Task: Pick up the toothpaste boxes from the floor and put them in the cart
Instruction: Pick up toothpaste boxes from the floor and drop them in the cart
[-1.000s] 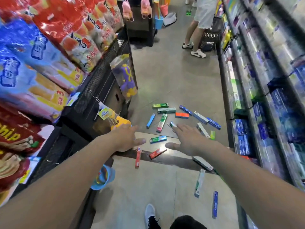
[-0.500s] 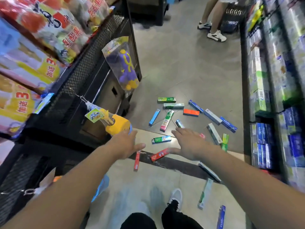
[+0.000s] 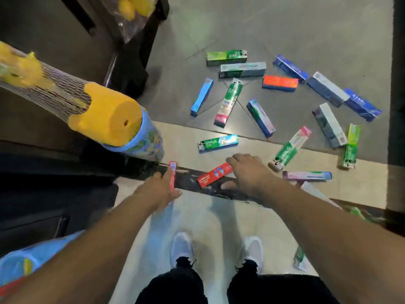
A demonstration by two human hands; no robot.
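Note:
Several toothpaste boxes lie scattered on the floor ahead of me. My left hand (image 3: 161, 190) is down at a narrow red box (image 3: 172, 172), which runs between its thumb and fingers. My right hand (image 3: 247, 175) hovers at the right end of a wider red box (image 3: 213, 174). The fingers are at the box's top corner and the thumb is just below it, loosely spread. A green box (image 3: 218, 143) lies just beyond both hands, and a green-and-pink box (image 3: 290, 148) lies to the right. No cart is in view.
A black display rack (image 3: 43, 172) fills the left side, and a yellow toy in a net bag (image 3: 107, 121) hangs from it near my left arm. A dark shelf base (image 3: 397, 106) borders the right. My white shoes (image 3: 182, 249) stand just behind the hands.
I have bent down, so the floor is much closer. Both hands have dropped from above the boxes to the two red boxes. The left hand now closes on the narrow one.

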